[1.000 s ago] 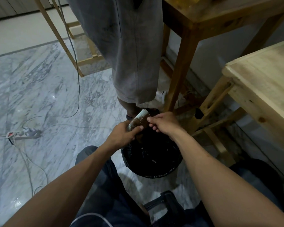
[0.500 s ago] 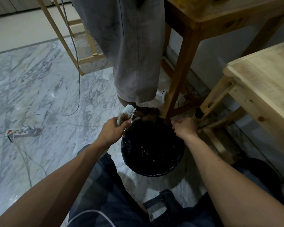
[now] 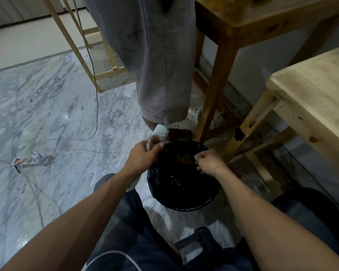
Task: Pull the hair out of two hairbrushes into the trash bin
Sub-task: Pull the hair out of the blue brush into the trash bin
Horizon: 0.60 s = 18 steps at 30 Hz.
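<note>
One white-bristled hairbrush (image 3: 160, 133), gripped by left hand (image 3: 143, 155), now sits beside the black-lined trash bin (image 3: 184, 200); right hand (image 3: 209, 162) has swung above it, fingers (image 3: 199, 159) curled, seemingly pinching pulled hair, though I cannot tell.

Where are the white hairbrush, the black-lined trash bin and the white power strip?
white hairbrush (image 3: 161, 132): head view, bristled head.
black-lined trash bin (image 3: 186, 207): head view, near rim.
white power strip (image 3: 30, 160): head view, its body on the floor.
</note>
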Available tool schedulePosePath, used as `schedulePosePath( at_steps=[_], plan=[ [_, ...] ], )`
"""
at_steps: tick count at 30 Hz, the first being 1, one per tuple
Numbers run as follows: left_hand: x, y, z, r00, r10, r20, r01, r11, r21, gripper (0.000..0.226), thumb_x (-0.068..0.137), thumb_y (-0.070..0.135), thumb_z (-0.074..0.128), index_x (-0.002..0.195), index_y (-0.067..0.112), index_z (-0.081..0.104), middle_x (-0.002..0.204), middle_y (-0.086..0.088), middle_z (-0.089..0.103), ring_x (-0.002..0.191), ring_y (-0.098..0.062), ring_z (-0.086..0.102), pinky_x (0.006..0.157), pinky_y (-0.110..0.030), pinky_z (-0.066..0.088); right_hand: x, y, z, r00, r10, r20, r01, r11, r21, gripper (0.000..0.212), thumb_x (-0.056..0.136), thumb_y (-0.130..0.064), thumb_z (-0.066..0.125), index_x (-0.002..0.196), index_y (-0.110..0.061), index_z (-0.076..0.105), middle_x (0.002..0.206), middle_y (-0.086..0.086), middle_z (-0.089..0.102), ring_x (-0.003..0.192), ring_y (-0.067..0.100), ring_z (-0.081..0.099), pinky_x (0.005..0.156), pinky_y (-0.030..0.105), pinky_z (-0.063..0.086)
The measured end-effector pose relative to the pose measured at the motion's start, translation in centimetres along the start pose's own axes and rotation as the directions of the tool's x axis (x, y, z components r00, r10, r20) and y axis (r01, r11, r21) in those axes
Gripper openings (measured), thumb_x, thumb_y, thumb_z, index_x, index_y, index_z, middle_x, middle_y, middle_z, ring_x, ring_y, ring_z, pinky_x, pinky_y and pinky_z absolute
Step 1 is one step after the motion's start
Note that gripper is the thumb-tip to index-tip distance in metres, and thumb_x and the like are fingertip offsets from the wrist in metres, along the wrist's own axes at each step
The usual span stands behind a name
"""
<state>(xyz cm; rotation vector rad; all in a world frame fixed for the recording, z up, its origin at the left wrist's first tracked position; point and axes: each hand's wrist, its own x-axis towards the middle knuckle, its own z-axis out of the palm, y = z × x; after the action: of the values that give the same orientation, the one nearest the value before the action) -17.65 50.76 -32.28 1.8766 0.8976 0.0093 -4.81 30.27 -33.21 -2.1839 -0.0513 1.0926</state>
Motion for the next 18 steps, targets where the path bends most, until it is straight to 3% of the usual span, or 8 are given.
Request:
schedulePosePath(
  at_steps=[3,6,8,11,15,18],
  plan=[
    [-0.5,0.2,1.4,0.999,0.025,0.021,-0.025,1.000,0.012,0.041,0.096,0.049,0.070,0.098,0.008,0.071,0.067,-0.002,0.070,0.038,0.001,0.054,0.043,-0.020,0.039,-0.2,-1.5,0.1,0.995,-0.100,-0.001,0.100,0.995,-0.017,0.031,0.104,-0.027,0.054,0.113,-0.003,0.072,0.092,0.021,0.071,0.077,0.029,0.063,0.065,0.036,0.051],
    [-0.9,1.0,1.9,0.996,0.071,0.056,-0.074,0.996,0.058,0.031,0.095,0.050,0.070,0.091,0.019,0.070,0.068,0.000,0.073,0.048,0.002,0.062,0.055,-0.023,0.046,-0.8,-2.8,0.3,0.985,-0.169,-0.039,0.172,0.974,0.145,0.033,0.100,-0.041,0.060,0.100,-0.011,0.074,0.097,0.008,0.075,0.075,0.016,0.069,0.066,0.031,0.057],
    [-0.9,1.2,2.0,0.992,0.075,0.097,-0.081,0.995,0.063,0.033,0.090,0.054,0.074,0.097,0.022,0.071,0.074,0.001,0.077,0.060,-0.003,0.069,0.065,-0.030,0.053,-1.3,-3.5,0.2,0.975,-0.216,-0.044,0.220,0.949,0.227,0.035,0.095,-0.047,0.065,0.098,-0.014,0.076,0.095,0.005,0.078,0.072,0.012,0.070,0.064,0.027,0.057],
    [-1.0,1.7,2.0,0.987,0.079,0.139,-0.095,0.989,0.111,0.056,0.075,0.055,0.081,0.117,0.020,0.067,0.099,-0.001,0.078,0.089,-0.017,0.073,0.081,-0.040,0.060,-2.0,-4.4,0.2,0.949,-0.308,-0.070,0.316,0.925,0.210,0.036,0.086,-0.049,0.076,0.094,-0.014,0.077,0.085,0.004,0.078,0.067,0.012,0.069,0.064,0.030,0.057],
    [-1.3,2.2,2.5,0.979,0.125,0.158,-0.160,0.960,0.228,0.036,0.090,0.040,0.078,0.110,0.018,0.056,0.092,0.003,0.065,0.081,-0.012,0.062,0.063,-0.026,0.044,-2.5,-5.6,0.5,0.930,-0.347,-0.121,0.363,0.919,0.152,0.030,0.077,-0.041,0.086,0.088,-0.015,0.076,0.071,0.002,0.073,0.061,0.012,0.065,0.056,0.026,0.052],
    [-1.3,2.3,2.8,0.975,0.157,0.157,-0.193,0.947,0.257,0.028,0.097,0.040,0.071,0.109,0.019,0.056,0.092,0.001,0.066,0.085,-0.019,0.064,0.061,-0.024,0.043,-2.1,-5.8,0.6,0.920,-0.365,-0.142,0.376,0.925,0.057,0.014,0.086,-0.030,0.080,0.077,-0.022,0.074,0.067,0.003,0.071,0.066,0.016,0.067,0.067,0.034,0.059]
  ],
)
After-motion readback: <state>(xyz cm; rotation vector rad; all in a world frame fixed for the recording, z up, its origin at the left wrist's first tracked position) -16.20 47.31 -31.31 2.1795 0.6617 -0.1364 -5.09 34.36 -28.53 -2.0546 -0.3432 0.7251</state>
